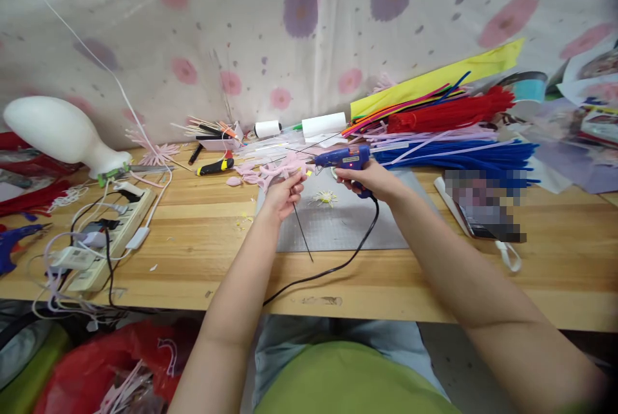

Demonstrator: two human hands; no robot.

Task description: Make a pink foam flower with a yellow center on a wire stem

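Observation:
My right hand (371, 177) is wrapped round the handle of a blue hot glue gun (342, 158), whose tip points left. A small red light shows on its body. Close to that tip, my left hand (284, 195) is closed on a thin dark wire stem (303, 234) that slants down below the fingers. Whatever sits at the stem's upper end is hard to make out against pink fuzzy pieces (261, 172) behind it. Beneath both hands, a pale yellow tuft (324, 197) lies on a grey mat (309, 237). The gun's black cord (333, 270) curves toward the table's front edge.
Bundles of blue pipe cleaners (463, 155) and red pipe cleaners (449, 112) lie at back right, near a phone (483, 214). At left are a crowded power strip (120, 234), a white foam head (62, 131) and another blue glue gun (17, 243). A yellow-black cutter (215, 167) lies behind.

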